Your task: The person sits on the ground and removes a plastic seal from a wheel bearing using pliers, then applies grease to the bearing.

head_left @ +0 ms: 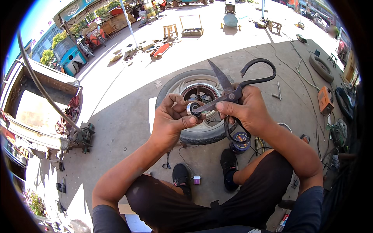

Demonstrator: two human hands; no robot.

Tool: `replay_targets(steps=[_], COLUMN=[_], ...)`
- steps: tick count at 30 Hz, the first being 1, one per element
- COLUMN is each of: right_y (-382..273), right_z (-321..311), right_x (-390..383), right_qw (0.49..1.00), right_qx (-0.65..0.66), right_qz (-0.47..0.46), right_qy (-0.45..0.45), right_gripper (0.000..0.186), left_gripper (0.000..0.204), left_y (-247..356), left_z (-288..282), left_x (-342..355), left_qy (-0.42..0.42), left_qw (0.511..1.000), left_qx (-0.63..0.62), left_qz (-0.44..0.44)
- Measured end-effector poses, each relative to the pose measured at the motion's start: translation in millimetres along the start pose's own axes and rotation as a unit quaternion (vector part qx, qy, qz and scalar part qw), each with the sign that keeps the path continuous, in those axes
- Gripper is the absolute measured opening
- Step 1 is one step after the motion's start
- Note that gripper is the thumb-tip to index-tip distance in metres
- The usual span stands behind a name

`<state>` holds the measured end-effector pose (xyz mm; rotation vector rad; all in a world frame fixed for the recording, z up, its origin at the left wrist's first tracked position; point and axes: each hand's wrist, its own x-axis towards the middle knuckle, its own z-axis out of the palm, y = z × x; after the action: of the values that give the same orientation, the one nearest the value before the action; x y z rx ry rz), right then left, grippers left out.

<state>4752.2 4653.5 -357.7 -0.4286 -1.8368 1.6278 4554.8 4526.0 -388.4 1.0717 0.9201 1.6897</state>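
Between the fingers and thumb of my left hand (167, 118) is a small ball bearing (192, 109), its face turned to the right. My right hand (244, 110) is closed around the pivot area of black-handled scissors (223, 79), whose blades stand apart. One blade tip touches the bearing's face near its centre; the other points up and away. A curved handle loops out above my right hand, the other hangs below it. Beneath both hands lies a wheel with a tyre (185, 138), its hub showing copper-coloured windings (210, 90). My hands hide part of the wheel.
A blue round tin (240, 143) stands by my right shoe, with pliers near it. A small purple box (197, 179) lies between my shoes. On the right are an orange box-shaped machine (325, 101), cables and a loose tyre (321, 68). A rusty cart (42, 105) stands left.
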Motion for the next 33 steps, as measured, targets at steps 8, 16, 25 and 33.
replay_targets(steps=[8,16,25,33], right_y=[-9.4,-5.8,3.6,17.5], right_z=[5.4,6.6,-3.7,-3.3], right_x=[-7.4,-8.8,2.1,6.4], right_qw=[0.999,0.996,0.986,0.958], right_qx=[-0.023,-0.059,0.134,0.21], right_qz=[-0.038,-0.07,0.088,0.191], right_qy=[-0.009,0.009,-0.037,-0.045], right_gripper=[0.014,0.013,0.025,0.023], left_gripper=[0.055,0.046,0.049,0.054], left_y=[-5.5,-2.8,3.9,7.3], left_z=[-1.1,3.3,8.9,16.0], left_x=[-1.5,-5.7,-7.6,-6.5], left_qy=[0.016,0.021,-0.004,-0.006], left_qw=[0.992,0.968,0.986,0.992], left_qx=[0.127,0.241,0.159,0.111], left_qz=[0.013,0.068,0.055,0.057])
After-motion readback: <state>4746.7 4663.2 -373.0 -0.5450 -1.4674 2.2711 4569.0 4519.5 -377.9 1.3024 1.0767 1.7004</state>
